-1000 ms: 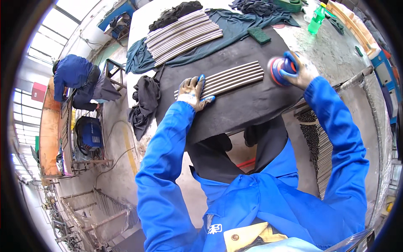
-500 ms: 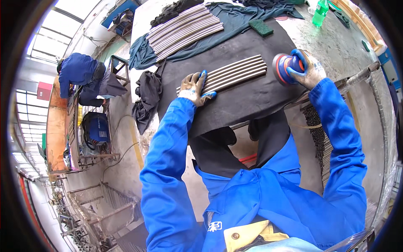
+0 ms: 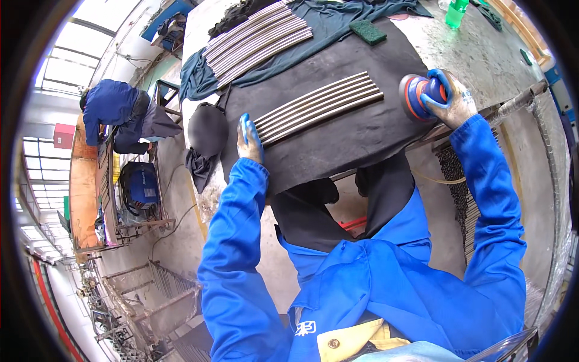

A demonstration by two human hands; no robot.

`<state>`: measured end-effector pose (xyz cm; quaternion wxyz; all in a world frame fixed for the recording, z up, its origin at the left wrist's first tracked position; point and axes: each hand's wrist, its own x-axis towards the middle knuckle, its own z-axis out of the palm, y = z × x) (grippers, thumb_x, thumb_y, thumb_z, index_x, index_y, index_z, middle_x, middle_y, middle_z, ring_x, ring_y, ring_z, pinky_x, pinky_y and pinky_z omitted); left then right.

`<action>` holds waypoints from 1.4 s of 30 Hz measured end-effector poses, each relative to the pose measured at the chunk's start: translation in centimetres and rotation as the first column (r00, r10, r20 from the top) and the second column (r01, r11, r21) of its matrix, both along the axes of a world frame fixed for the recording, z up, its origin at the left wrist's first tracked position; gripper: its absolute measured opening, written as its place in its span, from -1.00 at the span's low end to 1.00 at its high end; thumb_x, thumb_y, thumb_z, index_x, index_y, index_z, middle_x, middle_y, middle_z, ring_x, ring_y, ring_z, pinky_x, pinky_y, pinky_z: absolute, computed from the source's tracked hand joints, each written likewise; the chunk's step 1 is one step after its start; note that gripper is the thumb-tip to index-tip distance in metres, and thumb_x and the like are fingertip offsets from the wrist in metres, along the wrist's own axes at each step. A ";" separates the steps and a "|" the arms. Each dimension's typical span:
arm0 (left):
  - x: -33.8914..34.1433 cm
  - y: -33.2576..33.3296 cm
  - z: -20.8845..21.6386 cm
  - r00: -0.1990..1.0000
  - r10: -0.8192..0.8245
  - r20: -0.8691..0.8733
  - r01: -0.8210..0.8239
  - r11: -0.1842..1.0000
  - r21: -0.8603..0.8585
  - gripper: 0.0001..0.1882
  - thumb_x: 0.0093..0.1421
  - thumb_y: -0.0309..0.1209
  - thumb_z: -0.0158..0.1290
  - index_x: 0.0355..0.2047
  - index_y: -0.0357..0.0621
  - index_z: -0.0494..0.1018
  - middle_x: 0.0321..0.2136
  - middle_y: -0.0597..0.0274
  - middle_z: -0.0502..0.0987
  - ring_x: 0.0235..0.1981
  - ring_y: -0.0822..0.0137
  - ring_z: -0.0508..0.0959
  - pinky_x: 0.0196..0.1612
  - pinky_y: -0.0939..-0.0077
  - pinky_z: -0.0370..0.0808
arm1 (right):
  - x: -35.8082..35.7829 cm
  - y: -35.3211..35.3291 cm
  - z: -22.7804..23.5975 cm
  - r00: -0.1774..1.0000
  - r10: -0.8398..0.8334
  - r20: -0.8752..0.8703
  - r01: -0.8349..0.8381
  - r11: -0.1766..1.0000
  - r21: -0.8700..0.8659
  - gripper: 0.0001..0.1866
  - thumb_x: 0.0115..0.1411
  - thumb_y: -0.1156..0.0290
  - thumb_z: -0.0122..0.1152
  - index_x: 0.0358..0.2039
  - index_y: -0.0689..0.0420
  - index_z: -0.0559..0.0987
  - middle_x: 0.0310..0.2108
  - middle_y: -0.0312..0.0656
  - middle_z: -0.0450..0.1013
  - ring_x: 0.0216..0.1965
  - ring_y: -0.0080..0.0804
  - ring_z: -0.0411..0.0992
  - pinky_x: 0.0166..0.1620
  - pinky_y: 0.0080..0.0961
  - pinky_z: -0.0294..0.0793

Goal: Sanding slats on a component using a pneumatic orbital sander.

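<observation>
Several metal rods [image 3: 319, 107] lie side by side on a black mat [image 3: 338, 145] in front of me. My left hand [image 3: 249, 142], in a white glove with blue fingertips, stands at their left ends. Its fingers are stretched out along the row of ends and not wrapped round any rod. In my right hand [image 3: 453, 104], gloved the same way, is a round red and blue sander [image 3: 417, 96]. The sander is tilted, with its disc facing the rods' right ends, apart from them.
A second row of rods [image 3: 256, 42] rests on a dark green cloth [image 3: 199, 75] farther off. Near it are a green scouring pad [image 3: 368, 32] and a green bottle [image 3: 456, 13]. Black cloth [image 3: 202, 169] hangs at the left edge. A co-worker [image 3: 117, 111] bends over at far left.
My left hand has slid left, off the top of the rods to their ends. The rods now lie more spread out. My right hand has moved slightly right with the sander.
</observation>
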<state>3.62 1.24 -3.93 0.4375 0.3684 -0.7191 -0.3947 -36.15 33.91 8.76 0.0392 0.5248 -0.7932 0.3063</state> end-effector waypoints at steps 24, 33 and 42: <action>-1.3 -2.4 3.1 0.576 0.177 0.798 0.203 0.915 -0.349 -0.32 0.27 0.05 -0.22 0.28 -0.11 0.17 0.33 0.04 0.08 0.37 0.00 -0.01 0.37 0.19 -0.10 | 8.7 -13.3 4.3 0.957 0.208 -0.202 -0.118 0.916 0.384 -0.25 0.02 0.04 0.27 0.22 -0.04 0.28 -0.02 -0.01 0.41 -0.04 -0.07 0.46 0.03 -0.26 0.48; -2.1 -1.1 2.5 0.540 0.128 0.832 0.232 0.928 -0.293 -0.32 0.29 0.03 -0.29 0.32 -0.07 0.09 0.35 0.06 0.03 0.39 -0.01 -0.11 0.39 0.10 -0.25 | 13.8 -21.1 2.4 0.931 0.283 -0.228 -0.112 0.820 0.562 -0.24 0.05 -0.06 0.22 0.23 -0.05 0.28 0.07 -0.05 0.40 0.01 -0.11 0.45 0.06 -0.28 0.46; -2.3 -1.1 2.7 0.484 0.169 0.858 0.241 0.917 -0.317 -0.31 0.30 0.03 -0.33 0.33 -0.08 0.07 0.35 0.06 0.04 0.39 -0.02 -0.11 0.39 0.06 -0.26 | 12.1 -21.5 2.1 0.966 0.090 -0.243 0.069 0.815 0.576 -0.29 0.07 -0.04 0.19 0.21 -0.06 0.30 0.04 -0.08 0.43 0.00 -0.11 0.46 0.06 -0.28 0.46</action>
